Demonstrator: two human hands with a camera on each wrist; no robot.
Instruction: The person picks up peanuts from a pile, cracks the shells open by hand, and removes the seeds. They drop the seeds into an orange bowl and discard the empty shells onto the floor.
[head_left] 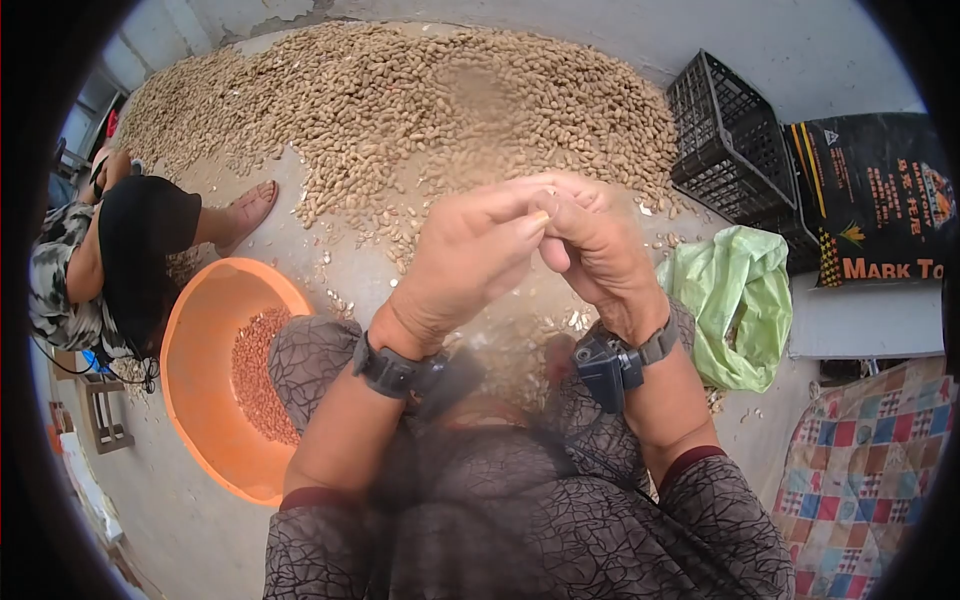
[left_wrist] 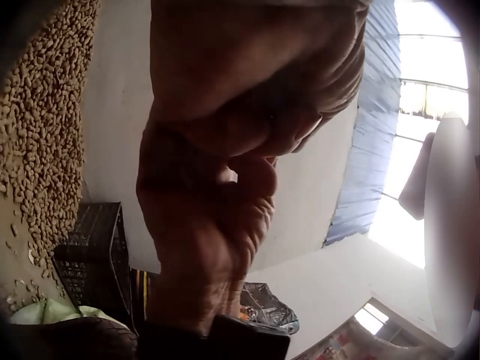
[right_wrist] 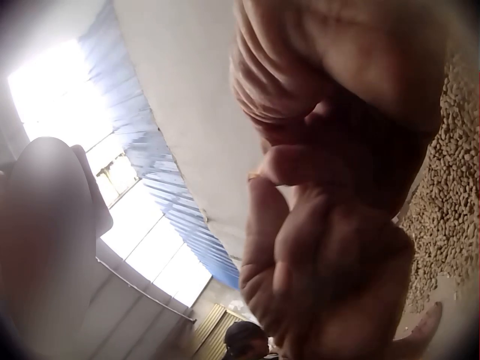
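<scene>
Both hands are raised together in front of the body, over the floor. My left hand (head_left: 465, 255) has its fingers bent inward, its thumb reaching across to the other hand. My right hand (head_left: 600, 245) meets it from the other side, with thumb and fingers curled and the fingertips of both hands right together. In the left wrist view the right hand (left_wrist: 210, 232) stands below the left; in the right wrist view the left hand (right_wrist: 322, 262) shows folded fingers. I cannot tell what lies between the fingertips. Beyond them spreads a big heap of unshelled peanuts (head_left: 400, 100).
An orange basin (head_left: 190, 400) holding reddish shelled peanuts (head_left: 262, 370) stands left of my knee. Another person (head_left: 150, 230) sits at the left. At right are a light green sack (head_left: 730, 290), a black crate (head_left: 725, 135), a black printed bag (head_left: 870, 200) and a checked cloth (head_left: 870, 480).
</scene>
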